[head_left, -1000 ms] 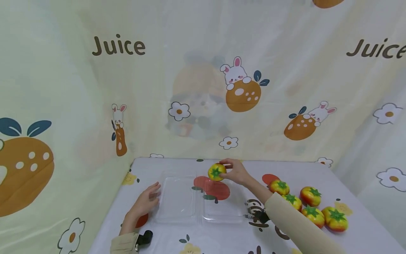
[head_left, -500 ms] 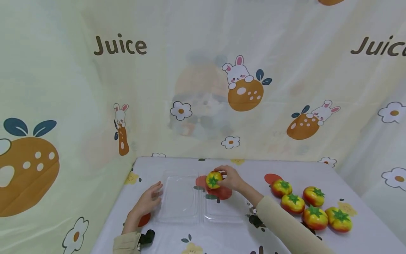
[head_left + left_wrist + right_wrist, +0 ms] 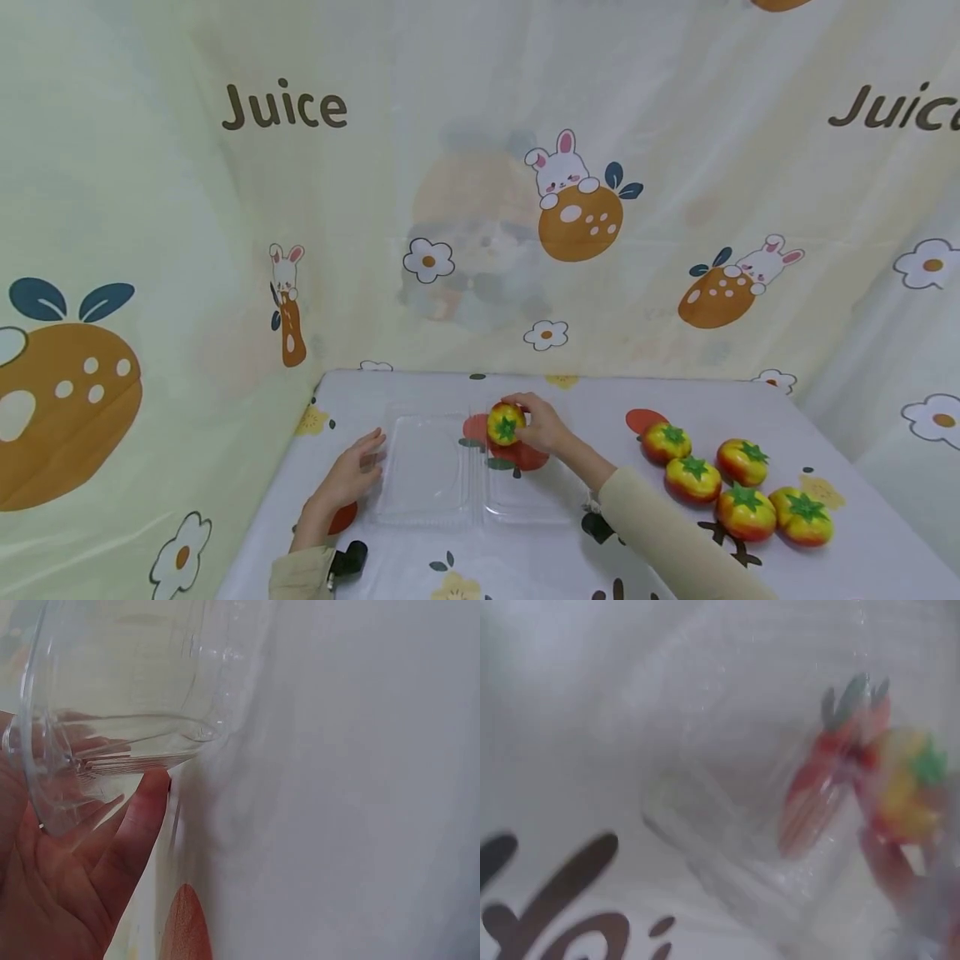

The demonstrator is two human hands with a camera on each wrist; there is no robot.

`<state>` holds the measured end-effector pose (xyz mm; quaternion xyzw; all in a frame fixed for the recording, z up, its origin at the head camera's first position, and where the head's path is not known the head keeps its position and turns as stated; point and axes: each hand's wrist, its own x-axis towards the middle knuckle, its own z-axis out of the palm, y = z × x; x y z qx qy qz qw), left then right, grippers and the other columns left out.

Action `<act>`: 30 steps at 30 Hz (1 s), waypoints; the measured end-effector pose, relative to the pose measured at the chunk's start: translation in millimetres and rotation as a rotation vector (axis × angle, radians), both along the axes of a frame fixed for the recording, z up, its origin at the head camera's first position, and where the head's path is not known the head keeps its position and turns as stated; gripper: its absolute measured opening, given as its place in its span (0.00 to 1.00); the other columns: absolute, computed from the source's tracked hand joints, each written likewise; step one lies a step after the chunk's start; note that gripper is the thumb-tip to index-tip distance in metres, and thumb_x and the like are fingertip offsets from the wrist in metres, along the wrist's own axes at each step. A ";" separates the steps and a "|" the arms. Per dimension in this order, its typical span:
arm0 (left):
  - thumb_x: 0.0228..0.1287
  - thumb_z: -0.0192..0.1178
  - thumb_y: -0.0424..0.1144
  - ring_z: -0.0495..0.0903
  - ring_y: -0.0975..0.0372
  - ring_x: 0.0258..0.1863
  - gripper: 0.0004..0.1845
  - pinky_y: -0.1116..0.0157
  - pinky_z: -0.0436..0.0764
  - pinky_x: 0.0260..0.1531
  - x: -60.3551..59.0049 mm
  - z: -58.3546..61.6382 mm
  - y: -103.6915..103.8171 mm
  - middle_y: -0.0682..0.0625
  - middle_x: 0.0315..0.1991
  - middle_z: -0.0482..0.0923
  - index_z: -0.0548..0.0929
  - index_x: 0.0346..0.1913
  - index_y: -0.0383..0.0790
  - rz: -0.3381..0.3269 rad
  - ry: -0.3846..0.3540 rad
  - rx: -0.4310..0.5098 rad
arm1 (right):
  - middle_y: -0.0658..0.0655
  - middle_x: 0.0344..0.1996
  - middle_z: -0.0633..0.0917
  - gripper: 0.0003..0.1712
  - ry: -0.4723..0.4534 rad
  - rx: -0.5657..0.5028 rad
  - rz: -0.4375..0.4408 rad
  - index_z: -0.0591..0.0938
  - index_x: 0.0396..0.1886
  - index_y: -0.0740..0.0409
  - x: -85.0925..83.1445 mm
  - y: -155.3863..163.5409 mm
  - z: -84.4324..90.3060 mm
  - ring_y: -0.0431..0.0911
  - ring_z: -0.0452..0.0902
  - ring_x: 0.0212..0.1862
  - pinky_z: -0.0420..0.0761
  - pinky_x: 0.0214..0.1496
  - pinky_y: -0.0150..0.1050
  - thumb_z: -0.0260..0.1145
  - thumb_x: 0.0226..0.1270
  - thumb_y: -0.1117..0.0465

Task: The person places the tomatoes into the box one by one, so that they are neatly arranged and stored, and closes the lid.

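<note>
A clear plastic clamshell container (image 3: 424, 473) lies opened out, its two halves side by side. At its left side is my left hand (image 3: 351, 475), fingers fairly straight; in the left wrist view a fingertip (image 3: 156, 780) touches the clear wall, and other fingers show through the plastic. My right hand (image 3: 542, 426) holds a yellow-red tomato (image 3: 506, 424) with a green star-shaped top at the far part of the right half. Whether the tomato touches the container floor, I cannot tell. The right wrist view is blurred, with the tomato (image 3: 904, 787) at its right.
Several more tomatoes (image 3: 746, 512) sit grouped on the right of the table, beyond my right forearm. The white tablecloth (image 3: 405, 567) has printed fruit and flowers. A printed curtain (image 3: 480, 350) hangs behind the table's far edge.
My right hand has moved the tomato down and slightly left relative to the container, then stayed nearly still over the last half second. My left hand keeps its place beside the container.
</note>
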<state>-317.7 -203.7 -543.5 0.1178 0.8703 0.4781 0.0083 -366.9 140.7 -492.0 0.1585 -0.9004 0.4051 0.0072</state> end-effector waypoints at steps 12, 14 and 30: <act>0.59 0.54 0.22 0.72 0.46 0.58 0.30 0.54 0.77 0.51 1.8 2.9 0.0 0.39 0.71 0.55 0.65 0.66 0.29 -0.011 0.001 0.014 | 0.59 0.55 0.73 0.34 0.019 -0.065 -0.091 0.74 0.61 0.57 2.2 -8.4 -11.6 0.53 0.68 0.54 0.74 0.57 0.53 0.70 0.50 0.68; 0.59 0.54 0.22 0.72 0.46 0.58 0.30 0.54 0.77 0.51 1.9 2.5 -0.5 0.39 0.71 0.55 0.65 0.66 0.29 -0.012 0.003 0.012 | 0.60 0.56 0.72 0.35 0.017 -0.061 -0.105 0.73 0.62 0.56 2.1 -9.2 -11.5 0.54 0.68 0.55 0.73 0.57 0.53 0.71 0.50 0.68; 0.60 0.54 0.24 0.72 0.45 0.59 0.29 0.52 0.76 0.52 2.8 4.5 -1.2 0.40 0.71 0.55 0.65 0.67 0.31 -0.014 -0.010 0.016 | 0.64 0.53 0.74 0.30 0.061 -0.125 -0.130 0.74 0.56 0.64 2.2 0.4 -14.2 0.57 0.72 0.54 0.76 0.55 0.52 0.70 0.51 0.71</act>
